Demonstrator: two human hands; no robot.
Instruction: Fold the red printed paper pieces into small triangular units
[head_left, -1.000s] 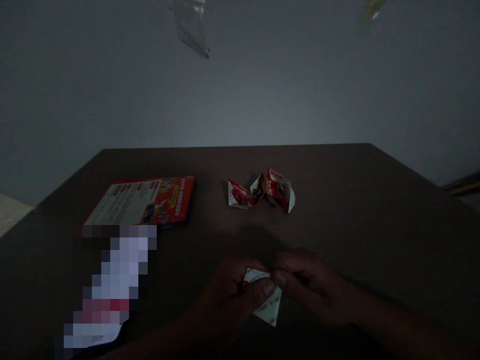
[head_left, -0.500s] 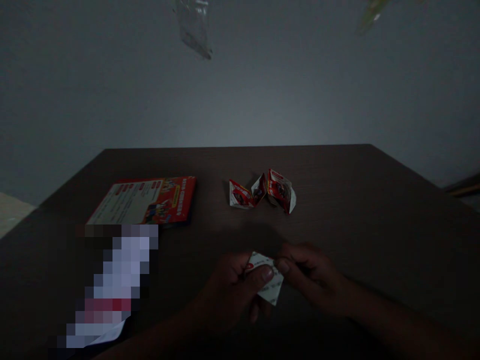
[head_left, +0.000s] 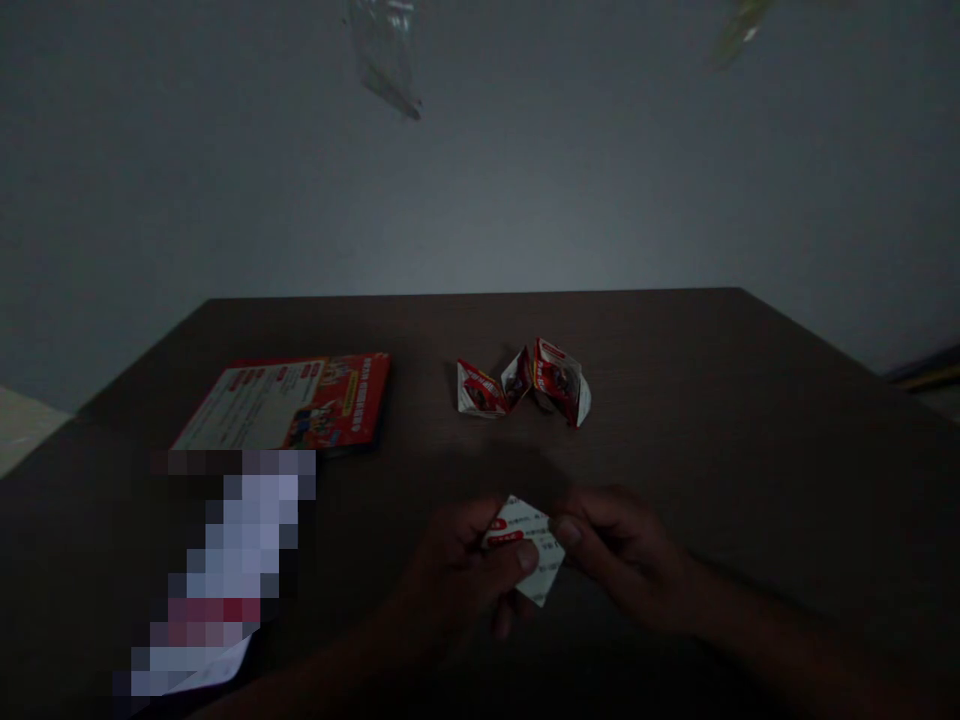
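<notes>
The scene is dim. My left hand (head_left: 465, 570) and my right hand (head_left: 622, 555) meet just above the near part of a dark wooden table (head_left: 750, 420). Together they pinch a small folded paper piece (head_left: 529, 545), white with red print, the left thumb on its front and the right fingers at its right corner. Farther back on the table lies a folded red-and-white paper figure (head_left: 525, 385), apart from both hands.
A red printed booklet (head_left: 289, 405) lies flat at the left of the table. Nearer me at the left is a blurred-out white and red patch (head_left: 225, 570). A clear plastic piece (head_left: 386, 55) hangs on the grey wall above.
The folded paper has been raised and turned between my fingers, so more of its white face with red print shows. Both hands shifted slightly away from me.
</notes>
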